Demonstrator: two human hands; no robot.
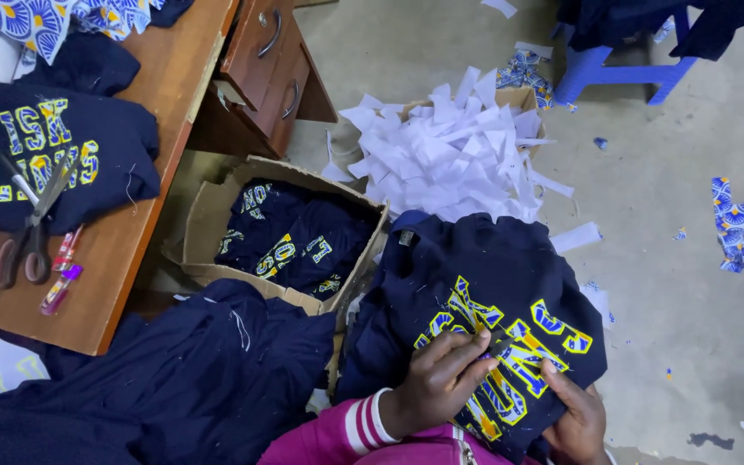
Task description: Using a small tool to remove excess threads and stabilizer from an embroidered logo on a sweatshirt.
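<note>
Navy fabric fills the view, and the cardboard box (pixel 208 228) of folded navy garments serves as the landmark. Left of the box, on the wooden tabletop (pixel 144 215), scissors (pixel 32 228) lie on another navy sweatshirt (pixel 53 164). Right of the box, a navy sweatshirt with blue-and-yellow appliqué letters (pixel 475 293) lies across the person's lap. The left hand (pixel 437 383) pinches its fingers (pixel 467 353) closed on something small at the lettering; what it is I cannot tell. Further right, the right hand (pixel 574 418) grips the fabric from beneath. The step in hand looks like trimming or picking at the letter edges; the next move calls for fine fingertip control along the stitching. Behind the box, white paper scraps (pixel 454 155) lie heaped.
</note>
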